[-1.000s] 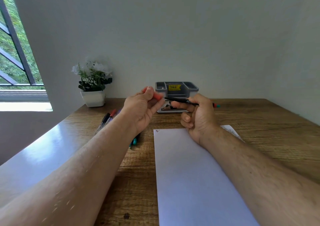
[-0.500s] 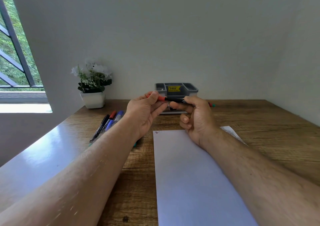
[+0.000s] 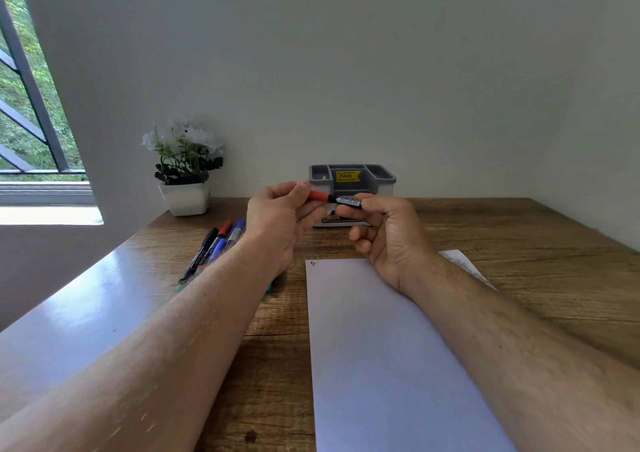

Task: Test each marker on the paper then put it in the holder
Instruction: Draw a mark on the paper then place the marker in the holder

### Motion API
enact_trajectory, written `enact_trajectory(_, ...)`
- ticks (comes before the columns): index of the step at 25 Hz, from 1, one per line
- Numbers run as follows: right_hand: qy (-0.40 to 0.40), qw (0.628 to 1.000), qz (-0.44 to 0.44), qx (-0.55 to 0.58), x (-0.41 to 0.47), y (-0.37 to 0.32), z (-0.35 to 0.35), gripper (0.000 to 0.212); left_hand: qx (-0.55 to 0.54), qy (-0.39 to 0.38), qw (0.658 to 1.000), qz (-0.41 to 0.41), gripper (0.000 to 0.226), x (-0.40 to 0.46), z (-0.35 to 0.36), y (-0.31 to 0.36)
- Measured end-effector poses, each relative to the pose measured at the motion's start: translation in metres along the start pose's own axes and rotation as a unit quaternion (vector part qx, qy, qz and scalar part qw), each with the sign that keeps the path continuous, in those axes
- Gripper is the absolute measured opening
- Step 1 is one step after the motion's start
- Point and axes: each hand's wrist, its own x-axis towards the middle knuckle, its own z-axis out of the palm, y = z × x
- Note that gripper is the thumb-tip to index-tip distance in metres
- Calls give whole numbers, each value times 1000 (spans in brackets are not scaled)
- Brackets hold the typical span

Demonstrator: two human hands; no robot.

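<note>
Over the wooden desk (image 3: pixel 519 243) and white paper (image 3: pixel 381 347), in front of the grey holder (image 3: pixel 351 178), your right hand (image 3: pixel 388 233) grips the black marker (image 3: pixel 348 201) while your left hand (image 3: pixel 277 223) pinches its red cap (image 3: pixel 318 196).

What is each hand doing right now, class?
Left hand: pinches the red cap of the marker.
Right hand: grips the marker's black barrel.
</note>
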Motion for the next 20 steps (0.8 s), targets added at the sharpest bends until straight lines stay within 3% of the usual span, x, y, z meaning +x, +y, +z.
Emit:
enact_trajectory(14,39,997,8,-64,-2,2,1,31,30,3,996,84,17,6,1,-1)
enact_trajectory(20,22,997,8,-76,-3,1,3,37,60,-13,993,98,48,-5,9,-8)
